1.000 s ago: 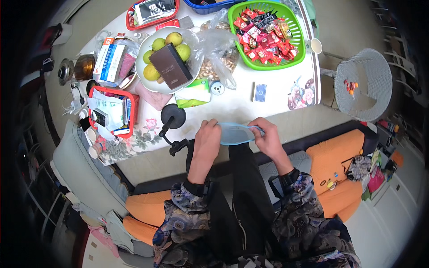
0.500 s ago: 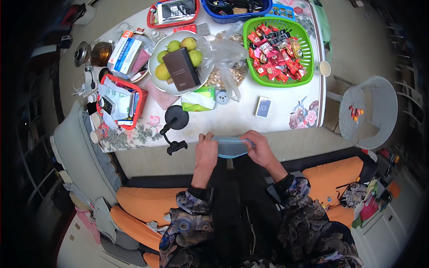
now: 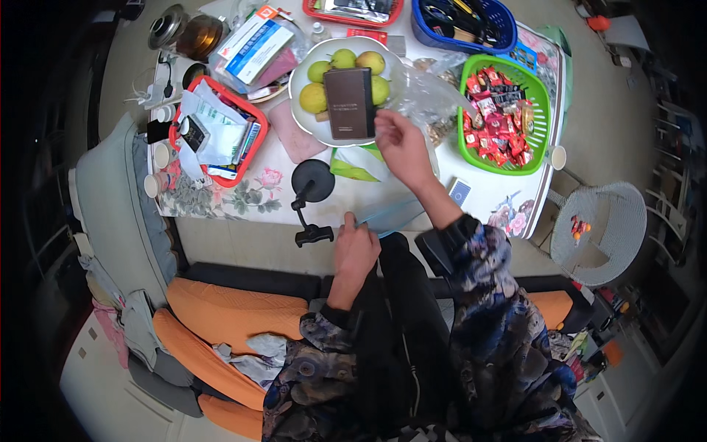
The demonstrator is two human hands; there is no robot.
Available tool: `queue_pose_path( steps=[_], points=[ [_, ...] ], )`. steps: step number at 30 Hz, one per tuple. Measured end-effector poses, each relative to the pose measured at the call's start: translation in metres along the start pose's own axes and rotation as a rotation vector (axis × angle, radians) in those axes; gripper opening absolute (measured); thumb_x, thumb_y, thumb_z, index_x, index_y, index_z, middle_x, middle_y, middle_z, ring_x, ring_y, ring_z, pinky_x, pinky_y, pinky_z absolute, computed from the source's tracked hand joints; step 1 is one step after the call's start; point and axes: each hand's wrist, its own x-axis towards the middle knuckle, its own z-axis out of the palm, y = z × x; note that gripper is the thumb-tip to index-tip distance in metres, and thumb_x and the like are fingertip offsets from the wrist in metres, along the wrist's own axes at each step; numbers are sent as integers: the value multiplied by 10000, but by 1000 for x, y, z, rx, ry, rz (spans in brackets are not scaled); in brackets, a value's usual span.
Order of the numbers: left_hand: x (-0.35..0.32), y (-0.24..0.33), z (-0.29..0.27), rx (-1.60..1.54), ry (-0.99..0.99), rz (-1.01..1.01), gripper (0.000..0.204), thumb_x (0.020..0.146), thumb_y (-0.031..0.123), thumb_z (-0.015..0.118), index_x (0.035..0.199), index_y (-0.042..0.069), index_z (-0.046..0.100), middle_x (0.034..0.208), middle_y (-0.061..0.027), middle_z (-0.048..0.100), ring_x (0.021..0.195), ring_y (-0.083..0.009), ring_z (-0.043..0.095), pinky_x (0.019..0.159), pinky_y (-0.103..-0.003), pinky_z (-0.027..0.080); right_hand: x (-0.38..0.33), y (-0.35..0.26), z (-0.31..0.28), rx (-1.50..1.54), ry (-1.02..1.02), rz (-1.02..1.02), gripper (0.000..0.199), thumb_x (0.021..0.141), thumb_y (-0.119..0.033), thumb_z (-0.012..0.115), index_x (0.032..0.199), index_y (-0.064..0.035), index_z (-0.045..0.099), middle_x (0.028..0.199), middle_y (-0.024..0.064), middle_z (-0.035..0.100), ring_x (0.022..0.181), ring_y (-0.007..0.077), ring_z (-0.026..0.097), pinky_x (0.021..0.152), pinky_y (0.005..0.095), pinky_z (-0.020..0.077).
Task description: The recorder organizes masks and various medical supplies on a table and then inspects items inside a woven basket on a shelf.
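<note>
My left hand (image 3: 356, 254) is closed on the edge of a translucent pouch with a blue rim (image 3: 398, 216), just off the table's front edge. Above the table, my right hand (image 3: 403, 147) reaches forward with loosely bent fingers, holding nothing that I can see. Its fingertips are at the right edge of a dark brown notebook-like case (image 3: 350, 103); whether they touch it I cannot tell. The case rests on several yellow-green pears (image 3: 313, 97) in a white bowl (image 3: 300, 121). A green tissue pack (image 3: 355, 163) lies in front of the bowl, partly behind my right hand.
A black phone stand (image 3: 312, 181) stands at the table's front edge. Beyond my right arm are a deck of cards (image 3: 459, 192), clear plastic bags (image 3: 427, 92) and a green basket (image 3: 546, 110) of red-wrapped sweets. A red basket (image 3: 247, 166) sits at left, a wire basket (image 3: 626, 228) at right.
My right hand has let go of the pouch and moved forward to the brown case. My left hand still holds the pouch. The whole view has shifted and turned somewhat.
</note>
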Motion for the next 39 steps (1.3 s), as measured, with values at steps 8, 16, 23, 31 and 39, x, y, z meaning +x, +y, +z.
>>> queue_pose_path(
  steps=[8,16,23,31,39],
  points=[
    [10,-15,4,-119,125,8,153,815,67,586,806,-66,662,1088,-219,561,804,-410,636,765,-466,531,44,-25,46,-504,113,114,561,760,-122,697,1240,87,495,1069,279,629,1025,420,604,911,462,463],
    [16,-17,15,-120,113,41,143,795,57,606,809,-74,661,1151,-218,529,887,-385,606,801,-462,530,45,-27,58,-573,197,53,438,747,-147,735,1081,47,529,973,258,598,956,429,578,855,481,443],
    [17,-23,23,-108,153,46,155,791,60,607,875,-41,689,1126,-192,549,883,-380,611,801,-456,517,39,-35,52,-440,110,130,355,770,-117,722,1035,38,546,897,215,668,835,342,650,754,417,498],
    [18,-13,22,-112,154,2,228,823,123,613,989,-11,693,1157,-181,542,969,-375,568,829,-448,509,14,-27,18,304,-24,-19,386,832,125,603,1177,8,478,1095,105,660,1015,139,636,873,257,503],
    [18,-18,28,-87,207,63,238,826,160,618,980,-1,701,1170,-168,536,1009,-359,562,801,-449,542,-44,-13,-55,320,-238,54,353,841,74,667,1149,-21,522,952,24,654,729,16,554,635,174,442]
  ],
)
